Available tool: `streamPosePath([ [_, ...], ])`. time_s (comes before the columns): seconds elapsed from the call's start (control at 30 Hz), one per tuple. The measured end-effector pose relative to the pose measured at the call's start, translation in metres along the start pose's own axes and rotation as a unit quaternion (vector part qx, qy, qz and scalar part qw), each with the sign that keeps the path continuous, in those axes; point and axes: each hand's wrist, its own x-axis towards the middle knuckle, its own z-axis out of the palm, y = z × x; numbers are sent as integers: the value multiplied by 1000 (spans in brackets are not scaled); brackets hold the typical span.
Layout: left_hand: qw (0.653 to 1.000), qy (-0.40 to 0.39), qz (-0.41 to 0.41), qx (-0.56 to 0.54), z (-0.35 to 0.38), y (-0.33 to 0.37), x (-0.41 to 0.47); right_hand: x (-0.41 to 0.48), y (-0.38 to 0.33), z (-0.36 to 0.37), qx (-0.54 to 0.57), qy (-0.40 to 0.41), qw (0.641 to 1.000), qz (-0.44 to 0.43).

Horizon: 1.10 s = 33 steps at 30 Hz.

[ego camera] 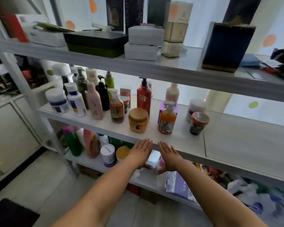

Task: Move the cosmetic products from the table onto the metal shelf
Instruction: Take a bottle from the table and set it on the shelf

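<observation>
Cosmetic products (116, 110) stand in loose rows on the middle board of the metal shelf (236, 138); no bench is in view. Nearest the front edge, set apart from one another, are an amber jar (138, 120) with a wide lid, an orange pump bottle (167, 119) and a dark pot (198, 123) with an orange rim. A tall red pump bottle (144, 95) stands behind them. The jar looks rigid and squat, best taken round its body. The pump bottles are likely heavy with liquid and top-heavy, so safer gripped at the waist than by the nozzle, and their glossy plastic may be slippery. The left hand (141, 151) and right hand (168, 154) lie side by side, fingers straight and flat, fingertips at the board's front edge, apparently holding nothing. Boxes (144, 41) crowd the upper board, which overhangs the products and limits headroom. More bottles (82, 143) fill the board below.
</observation>
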Motion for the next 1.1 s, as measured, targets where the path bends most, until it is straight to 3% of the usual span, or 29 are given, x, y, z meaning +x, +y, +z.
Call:
streamPosePath([
  [0.3, 975, 15, -215, -59, 56, -151, -122, 72, -184, 0, -76, -8, 979, -188],
  [0.63, 899, 28, -402, -173, 105, -294, -230, 163, -387, -2, -146, -35, 908, -391],
  [0.83, 839, 19, -523, -149, 101, -410, -298, 231, -537, -19, -163, -29, 864, -475],
  [0.9, 805, 33, -571, -156, 106, -440, -326, 245, -582, -20, -165, -36, 850, -500],
  [1.1, 709, -6, -665, -233, 149, -469, -399, 252, -688, 7, -209, -76, 785, -579],
])
